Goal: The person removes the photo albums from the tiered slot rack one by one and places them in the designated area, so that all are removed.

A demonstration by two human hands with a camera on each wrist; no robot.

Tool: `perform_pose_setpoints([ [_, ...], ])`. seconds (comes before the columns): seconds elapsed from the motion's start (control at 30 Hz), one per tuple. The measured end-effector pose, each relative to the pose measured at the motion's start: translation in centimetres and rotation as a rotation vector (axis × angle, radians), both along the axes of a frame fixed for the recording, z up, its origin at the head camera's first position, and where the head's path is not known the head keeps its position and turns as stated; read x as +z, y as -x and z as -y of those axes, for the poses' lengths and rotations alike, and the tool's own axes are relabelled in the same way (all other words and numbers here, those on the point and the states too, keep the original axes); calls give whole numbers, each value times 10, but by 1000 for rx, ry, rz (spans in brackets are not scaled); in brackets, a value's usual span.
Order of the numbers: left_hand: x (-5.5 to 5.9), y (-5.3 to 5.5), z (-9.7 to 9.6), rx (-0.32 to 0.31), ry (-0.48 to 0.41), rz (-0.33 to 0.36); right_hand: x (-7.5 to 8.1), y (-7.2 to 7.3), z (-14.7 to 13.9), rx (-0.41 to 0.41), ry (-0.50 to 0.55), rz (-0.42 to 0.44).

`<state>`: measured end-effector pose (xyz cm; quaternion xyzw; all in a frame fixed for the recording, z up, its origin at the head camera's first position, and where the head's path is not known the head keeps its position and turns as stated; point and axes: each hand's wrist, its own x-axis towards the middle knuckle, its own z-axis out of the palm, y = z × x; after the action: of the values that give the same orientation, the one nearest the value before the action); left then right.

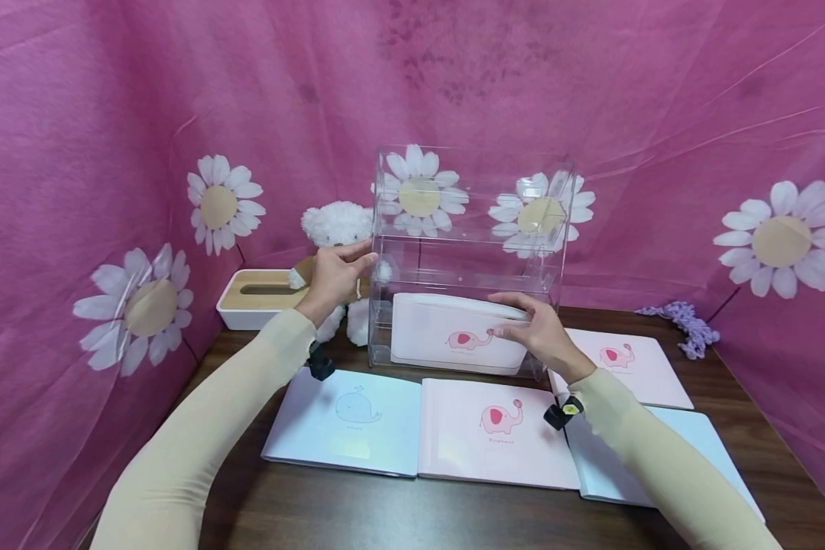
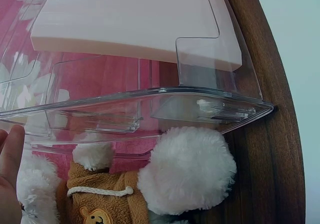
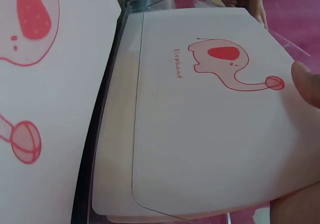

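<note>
A clear plastic display rack [image 1: 467,286] with stepped tiers stands at the back of the table. In its lowest tier leans a pink elephant-cover book [image 1: 426,328], printed "Elephant" in the right wrist view. My right hand [image 1: 538,332] grips this book by its upper right corner, thumb [image 3: 306,84] over the front cover and fingers behind. With fingers fairly straight, my left hand [image 1: 337,275] touches the rack's left side at mid height. In the left wrist view, one finger [image 2: 11,156] shows against the rack's clear side panel [image 2: 145,102].
Before the rack lie a blue whale-cover book [image 1: 347,420] and another elephant book [image 1: 498,435]. To the right are a further elephant book [image 1: 639,367] and a blue one [image 1: 694,443]. Behind my left hand are a white plush toy [image 1: 337,221] and a wood-topped tissue box [image 1: 237,309].
</note>
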<state>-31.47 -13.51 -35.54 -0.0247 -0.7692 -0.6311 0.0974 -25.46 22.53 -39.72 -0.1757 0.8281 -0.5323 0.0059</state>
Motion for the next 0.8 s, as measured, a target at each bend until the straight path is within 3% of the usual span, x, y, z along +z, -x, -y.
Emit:
perform_pose_setpoints([
  [0.37, 3, -1, -1, 7, 11, 10, 1, 0, 10, -178, -17, -40],
  [0.8, 2, -1, -2, 8, -16, 5, 15, 0, 11, -243, 58, -76],
])
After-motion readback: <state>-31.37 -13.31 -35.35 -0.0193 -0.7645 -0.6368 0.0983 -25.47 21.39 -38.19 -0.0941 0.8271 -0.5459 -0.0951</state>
